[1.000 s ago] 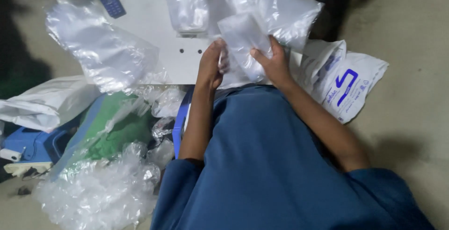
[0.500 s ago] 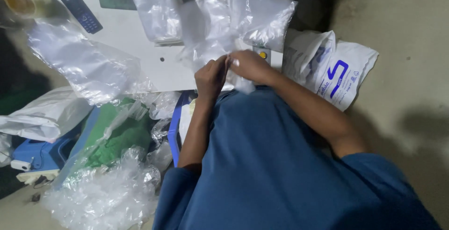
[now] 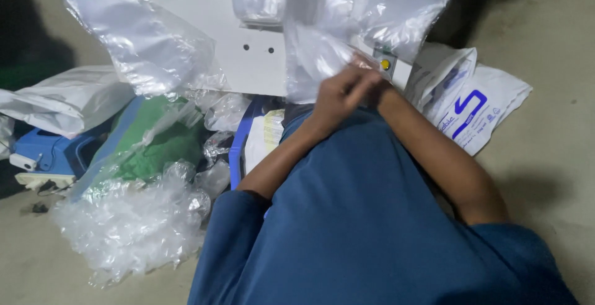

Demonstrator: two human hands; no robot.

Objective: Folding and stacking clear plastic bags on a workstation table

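Now | left hand (image 3: 334, 94) and right hand (image 3: 370, 82) together pinching clear crinkled plastic bag (image 3: 313, 57) | likely opening its mouth; next needs edges parted

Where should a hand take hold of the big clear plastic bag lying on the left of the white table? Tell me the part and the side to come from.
Grip the clear plastic bag at its lower crumpled end, which hangs over the near edge of the white table. Probably come from below and the left: that bunched end is free to pinch, while the rest lies flat against the tabletop.
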